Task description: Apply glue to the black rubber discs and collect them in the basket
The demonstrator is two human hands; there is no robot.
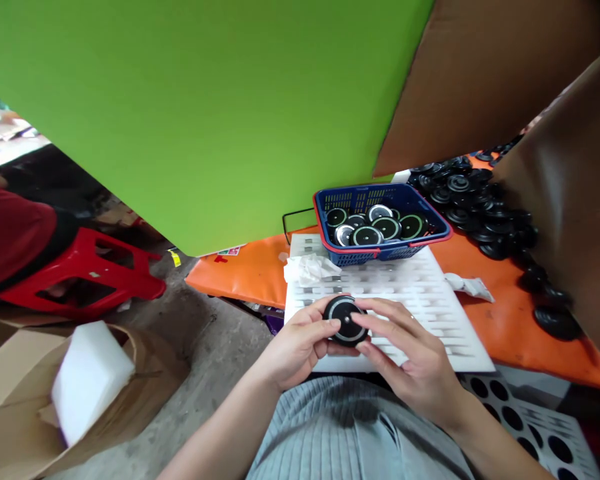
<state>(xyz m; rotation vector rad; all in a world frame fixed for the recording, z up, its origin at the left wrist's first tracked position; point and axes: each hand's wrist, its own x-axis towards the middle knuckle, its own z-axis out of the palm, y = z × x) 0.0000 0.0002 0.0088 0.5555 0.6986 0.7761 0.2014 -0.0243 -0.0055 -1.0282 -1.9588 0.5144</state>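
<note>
A round black disc (347,335) with a pale ring on its face and a small bright centre is held just above the white foam tray (455,337). My left hand (300,343) grips its left side, thumb on the face and fingers underneath. On the right, my right hand (413,357) holds the disc's edge between thumb and fingers, with one fingertip on the face. Beyond my hands, a blue basket (347,257) with a red rim stands on the tray, holding several similar discs (367,236). A crumpled white tissue (310,269) lies left of it.
Many black discs (480,200) are heaped on the orange table (245,270) at right. Green board (205,120) and brown cardboard (460,80) rise behind. At left are a red stool (85,273) and a carton (115,413) with white foam (90,377). A perforated sheet (535,420) sits lower right.
</note>
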